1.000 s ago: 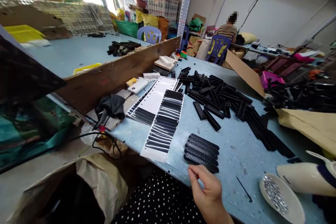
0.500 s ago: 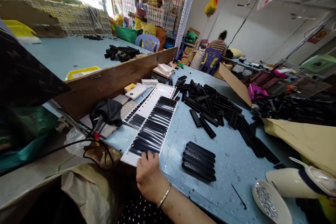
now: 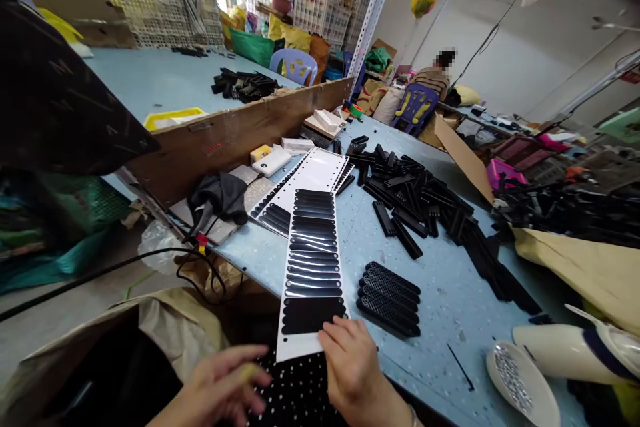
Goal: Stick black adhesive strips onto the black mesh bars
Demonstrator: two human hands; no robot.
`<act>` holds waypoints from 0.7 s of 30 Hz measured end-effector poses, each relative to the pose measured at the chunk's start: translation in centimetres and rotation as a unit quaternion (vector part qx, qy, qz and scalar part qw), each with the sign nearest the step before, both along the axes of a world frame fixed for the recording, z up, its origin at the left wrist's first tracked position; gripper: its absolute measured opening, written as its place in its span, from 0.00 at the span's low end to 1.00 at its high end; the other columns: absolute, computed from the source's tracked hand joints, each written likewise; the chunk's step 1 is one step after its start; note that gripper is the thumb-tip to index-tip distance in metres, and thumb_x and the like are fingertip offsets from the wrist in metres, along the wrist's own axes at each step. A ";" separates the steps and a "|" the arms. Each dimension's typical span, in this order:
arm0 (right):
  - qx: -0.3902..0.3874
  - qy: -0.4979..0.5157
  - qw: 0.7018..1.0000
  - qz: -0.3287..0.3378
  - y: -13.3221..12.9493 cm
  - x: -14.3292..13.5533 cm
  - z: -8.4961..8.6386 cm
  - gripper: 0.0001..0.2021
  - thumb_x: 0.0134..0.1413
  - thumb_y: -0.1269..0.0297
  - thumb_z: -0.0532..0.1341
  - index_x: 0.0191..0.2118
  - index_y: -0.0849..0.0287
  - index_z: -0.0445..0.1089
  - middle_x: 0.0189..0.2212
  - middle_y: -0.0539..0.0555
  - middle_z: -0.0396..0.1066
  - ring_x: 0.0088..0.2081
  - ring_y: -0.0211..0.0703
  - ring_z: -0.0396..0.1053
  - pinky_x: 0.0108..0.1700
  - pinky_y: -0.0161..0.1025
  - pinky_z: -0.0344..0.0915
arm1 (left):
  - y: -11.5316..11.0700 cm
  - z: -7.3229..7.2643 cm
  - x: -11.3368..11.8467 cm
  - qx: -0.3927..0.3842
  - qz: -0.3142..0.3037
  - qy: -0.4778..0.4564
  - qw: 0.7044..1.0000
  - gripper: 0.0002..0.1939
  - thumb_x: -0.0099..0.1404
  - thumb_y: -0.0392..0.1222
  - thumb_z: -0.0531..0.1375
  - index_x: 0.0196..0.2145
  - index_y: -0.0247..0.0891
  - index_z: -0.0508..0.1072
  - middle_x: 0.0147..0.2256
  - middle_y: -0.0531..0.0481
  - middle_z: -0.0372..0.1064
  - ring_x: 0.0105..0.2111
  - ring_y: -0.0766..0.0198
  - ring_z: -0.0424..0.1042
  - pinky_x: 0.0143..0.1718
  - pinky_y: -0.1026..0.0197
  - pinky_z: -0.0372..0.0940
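Note:
My right hand [image 3: 351, 360], a bracelet at its wrist, grips the near right corner of a white sheet of black stickers [image 3: 314, 310]. The stickers are glossy round-ended strips in rows, and the sheet's near end hangs over the table edge above my polka-dot clothing. My left hand [image 3: 227, 380] is in the air left of the sheet, slightly blurred, with fingers apart and nothing in them. Beneath the held sheet's far end lie more white sticker sheets [image 3: 320, 170]. Right of my right hand, several textured black round-ended strips [image 3: 389, 297] lie side by side.
A heap of black plastic pieces [image 3: 405, 187] spreads over the blue table [image 3: 445, 347]. At right are a bowl of small silvery bits [image 3: 515, 380] and a cream container [image 3: 560, 347]. A wooden divider [image 3: 225, 130] borders the left; a cable [image 3: 125, 260] crosses below. Another person [image 3: 433, 77] sits farther back.
My right hand has moved right, swinging the sheet's near end with it, so the sheet points more straight toward me. My left hand has come into view at the lower left.

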State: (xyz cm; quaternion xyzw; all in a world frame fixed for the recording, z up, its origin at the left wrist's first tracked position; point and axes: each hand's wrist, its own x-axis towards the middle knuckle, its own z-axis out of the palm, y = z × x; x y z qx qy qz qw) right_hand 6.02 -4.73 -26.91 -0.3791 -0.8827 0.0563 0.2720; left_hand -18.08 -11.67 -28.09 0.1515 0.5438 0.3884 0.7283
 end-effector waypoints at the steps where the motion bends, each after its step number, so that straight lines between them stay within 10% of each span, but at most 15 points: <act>1: -0.026 -0.015 1.000 0.003 -1.1 0.2 -0.4 0.17 0.48 0.76 0.55 0.44 0.58 0.71 0.41 0.60 0.76 0.42 0.60 0.71 0.42 0.57 0.67 | 1.0 -0.2 0.7 0.009 0.001 -0.021 1.000 0.23 0.56 0.55 0.67 0.45 0.39 0.75 0.37 0.44 0.74 0.34 0.55 0.74 0.30 0.56 0.69; 8: -0.064 0.082 0.995 0.009 -1.3 -0.4 0.4 0.12 0.55 0.71 0.60 0.46 0.60 0.71 0.42 0.61 0.74 0.47 0.58 0.69 0.48 0.56 0.68 | 4.2 0.6 3.3 0.108 -0.018 -0.125 0.986 0.15 0.50 0.38 0.69 0.38 0.34 0.79 0.35 0.44 0.76 0.31 0.60 0.72 0.36 0.60 0.65; 21: -0.220 0.252 0.942 -0.027 2.7 -3.5 -3.4 0.13 0.45 0.66 0.69 0.40 0.54 0.79 0.42 0.58 0.77 0.49 0.56 0.71 0.50 0.54 0.67 | 6.0 -0.4 3.8 0.144 -0.012 -0.047 0.988 0.10 0.50 0.41 0.71 0.28 0.31 0.79 0.23 0.50 0.71 0.23 0.69 0.63 0.26 0.67 0.56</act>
